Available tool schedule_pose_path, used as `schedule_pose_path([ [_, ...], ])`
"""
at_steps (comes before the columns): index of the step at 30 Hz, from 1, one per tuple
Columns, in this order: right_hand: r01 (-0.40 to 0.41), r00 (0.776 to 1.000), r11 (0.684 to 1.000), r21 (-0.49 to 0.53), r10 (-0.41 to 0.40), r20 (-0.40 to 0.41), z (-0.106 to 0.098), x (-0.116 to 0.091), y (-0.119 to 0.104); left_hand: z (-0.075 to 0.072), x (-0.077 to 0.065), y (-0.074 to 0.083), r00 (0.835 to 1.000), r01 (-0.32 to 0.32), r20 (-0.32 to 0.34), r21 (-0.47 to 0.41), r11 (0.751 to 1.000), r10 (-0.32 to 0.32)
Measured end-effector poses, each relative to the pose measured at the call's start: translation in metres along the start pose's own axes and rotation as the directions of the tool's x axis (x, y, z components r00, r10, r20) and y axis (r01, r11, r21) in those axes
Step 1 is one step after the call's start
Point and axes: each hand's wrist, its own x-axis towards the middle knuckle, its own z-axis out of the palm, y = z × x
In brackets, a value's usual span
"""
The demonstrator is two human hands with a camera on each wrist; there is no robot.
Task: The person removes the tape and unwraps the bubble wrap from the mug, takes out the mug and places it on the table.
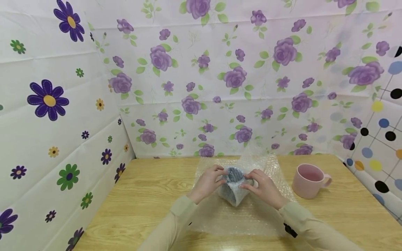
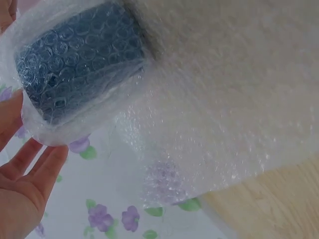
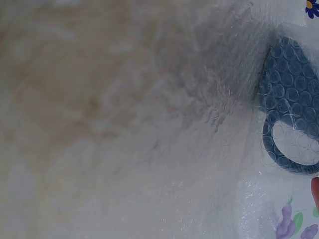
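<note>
A blue mug (image 1: 234,173) stands on the sheet of bubble wrap (image 1: 263,218), with part of the sheet folded up around its sides. Through the clear bubbles, its body (image 2: 82,57) shows in the left wrist view and its looped handle (image 3: 271,142) in the right wrist view. My left hand (image 1: 207,183) pinches the folded wrap at the mug's left rim, fingers bent. On the other side, my right hand (image 1: 265,188) pinches the wrap near the rim between thumb and fingers. Only a fingertip (image 3: 315,191) of it shows in the right wrist view.
A pink mug (image 1: 306,183) stands to the right of the sheet, its handle pointing right. The wooden table (image 1: 150,195) meets a flowered cloth (image 1: 188,83) at its back edge. More patterned cloth hangs along the left and right sides.
</note>
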Motion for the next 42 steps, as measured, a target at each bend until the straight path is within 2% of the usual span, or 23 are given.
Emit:
schedule_pose_path([
  [7, 0.000, 1.000, 1.000, -0.015, 0.000, -0.009, 0.001, -0.002, 0.001, -0.003, 0.002, -0.004, 0.999, -0.018, 0.048, -0.051, 0.999, 0.020],
  [11, 0.003, 1.000, 1.000, -0.021, -0.004, -0.010, 0.001, -0.002, 0.002, -0.004, 0.004, -0.007, 0.999, -0.039, 0.030, -0.056, 0.998, 0.040],
  [14, 0.004, 1.000, 1.000, -0.020, -0.004, -0.011, 0.001, -0.002, 0.003, -0.006, 0.005, -0.007, 1.000, -0.020, -0.004, -0.032, 0.999, 0.020],
  [21, -0.011, 1.000, 1.000, -0.012, 0.011, -0.011, 0.001, -0.002, 0.002, -0.004, 0.009, -0.006, 0.993, 0.084, -0.080, 0.031, 0.996, -0.081],
  [24, -0.019, 1.000, 1.000, -0.007, 0.019, -0.007, 0.001, -0.001, 0.001, -0.003, 0.010, -0.009, 0.983, 0.136, -0.129, 0.041, 0.990, -0.130],
  [29, -0.025, 1.000, 1.000, -0.003, 0.025, -0.002, 0.001, 0.000, 0.000, -0.003, 0.010, -0.012, 0.959, 0.218, -0.185, -0.010, 0.976, -0.217],
  [33, -0.020, 1.000, 1.000, 0.000, 0.020, -0.001, 0.000, 0.000, -0.001, -0.003, 0.010, -0.014, 0.943, 0.246, -0.225, -0.029, 0.969, -0.246],
  [38, -0.014, 1.000, 1.000, 0.001, 0.014, -0.004, 0.000, 0.001, -0.001, -0.003, 0.011, -0.020, 0.929, 0.271, -0.248, -0.044, 0.962, -0.274],
  [42, -0.011, 1.000, 1.000, -0.010, 0.011, -0.007, 0.001, 0.000, 0.001, -0.002, 0.011, -0.028, 0.904, 0.326, -0.254, -0.111, 0.939, -0.344],
])
